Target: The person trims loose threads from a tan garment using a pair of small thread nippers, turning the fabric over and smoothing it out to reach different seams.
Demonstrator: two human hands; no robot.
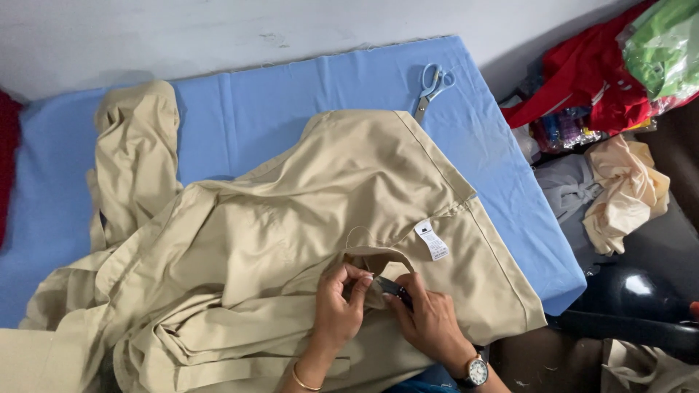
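A beige garment lies spread over a blue cloth-covered table. My left hand pinches a fold of the beige fabric near a curved opening. My right hand, with a wristwatch, holds a small dark tool against that same fold. A white care label is sewn just above my right hand. The tool's tip is partly hidden by my fingers.
Blue-handled scissors lie on the table at the far right, beyond the garment. Off the right edge are red cloth, a green plastic bag, grey and cream fabric, and a dark rounded object.
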